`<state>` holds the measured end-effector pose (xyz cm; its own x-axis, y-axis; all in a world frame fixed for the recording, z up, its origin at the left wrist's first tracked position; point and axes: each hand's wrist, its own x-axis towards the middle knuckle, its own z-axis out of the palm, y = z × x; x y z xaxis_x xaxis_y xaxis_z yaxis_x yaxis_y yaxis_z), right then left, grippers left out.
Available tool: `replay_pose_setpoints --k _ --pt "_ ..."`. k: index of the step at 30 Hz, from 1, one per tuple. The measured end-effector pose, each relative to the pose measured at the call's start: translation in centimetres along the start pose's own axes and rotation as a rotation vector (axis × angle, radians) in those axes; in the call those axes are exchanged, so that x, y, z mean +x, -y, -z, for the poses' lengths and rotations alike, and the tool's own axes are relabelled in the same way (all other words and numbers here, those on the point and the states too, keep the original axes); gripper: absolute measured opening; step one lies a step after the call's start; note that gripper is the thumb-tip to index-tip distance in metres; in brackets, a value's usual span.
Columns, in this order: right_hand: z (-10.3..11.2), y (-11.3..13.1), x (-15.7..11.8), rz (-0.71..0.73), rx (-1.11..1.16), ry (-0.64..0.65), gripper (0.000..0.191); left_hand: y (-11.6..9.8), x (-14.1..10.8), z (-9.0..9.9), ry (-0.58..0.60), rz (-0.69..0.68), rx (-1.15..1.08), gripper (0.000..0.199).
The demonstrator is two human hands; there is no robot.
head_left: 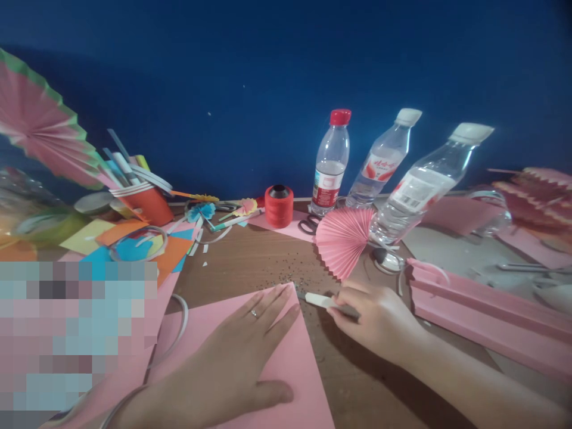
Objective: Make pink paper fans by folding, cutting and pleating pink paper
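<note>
My left hand (248,345) lies flat on a sheet of pink paper (196,330), fingers stretched towards its far corner. A ring is on one finger. In my right hand (375,316) is a slim white-handled tool (318,300) that looks like a craft knife. Its narrow end points left at the paper's far corner; whether it touches the paper I cannot tell. Small dark specks (290,268) are scattered on the wooden table just beyond that corner. A folded pink paper fan (344,238) lies beyond my right hand.
Several plastic bottles (330,167) stand along the blue wall, near a red thread spool (279,207) and dark-handled scissors (308,224). Pleated pink paper (482,316) lies at right. On the left are a red cup (145,202) of pens and coloured paper pieces (176,253).
</note>
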<state>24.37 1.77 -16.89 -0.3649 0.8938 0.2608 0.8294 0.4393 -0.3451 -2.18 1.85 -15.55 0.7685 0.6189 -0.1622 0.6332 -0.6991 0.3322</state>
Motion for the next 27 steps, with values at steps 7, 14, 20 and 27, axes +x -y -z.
replay_pose_setpoints --k 7,14,20,27 --pt "-0.12 0.28 0.26 0.003 0.000 -0.032 0.019 -0.03 0.07 0.20 0.003 -0.005 0.000 0.100" --pt "-0.30 0.38 0.53 0.003 -0.002 -0.062 0.021 -0.26 0.15 0.19 -0.030 -0.014 -0.003 0.098" --pt "-0.43 0.40 0.64 -0.009 0.002 -0.047 0.019 -0.23 0.10 0.32 0.003 -0.009 0.014 0.097" --pt "-0.64 0.43 0.67 0.009 -0.007 -0.069 0.019 -0.16 0.22 0.18 -0.033 -0.013 -0.007 0.098"
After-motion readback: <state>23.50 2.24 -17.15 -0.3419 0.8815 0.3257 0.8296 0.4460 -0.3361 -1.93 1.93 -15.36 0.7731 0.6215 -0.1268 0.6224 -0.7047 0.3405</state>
